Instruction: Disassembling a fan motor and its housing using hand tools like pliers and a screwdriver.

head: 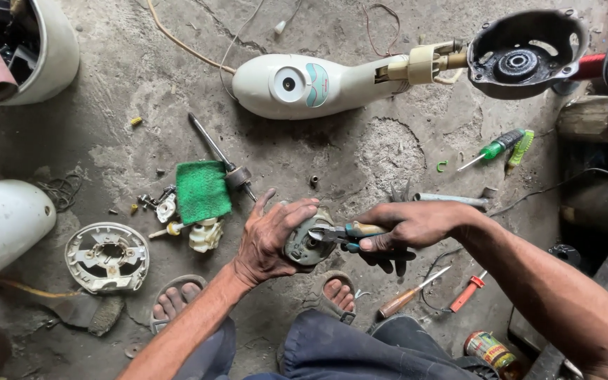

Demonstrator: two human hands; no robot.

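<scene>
The left hand [270, 236] is closed around a small round metal motor part [309, 243], fingers curled over its top, holding it above the concrete floor [381, 151] between the person's knees. The right hand [406, 226] is wrapped tight around the handles of a pair of pliers [339, 233], whose nose touches the face of the motor part.

Items on the floor:
- Cream fan housing [304, 84], lying on its side beyond the hands, with a black motor cover [522, 49] at its right end
- Green cloth [203, 190], left of the left hand, with a long shaft [221, 156] lying just beside it
- Round white plastic ring [107, 257], further left
- Green-handled screwdriver [492, 150], well apart to the right
- Wooden-handled screwdriver [409, 293] and red-handled tool [467, 292], near the right forearm
- A sandalled foot [175, 299] below the left wrist
</scene>
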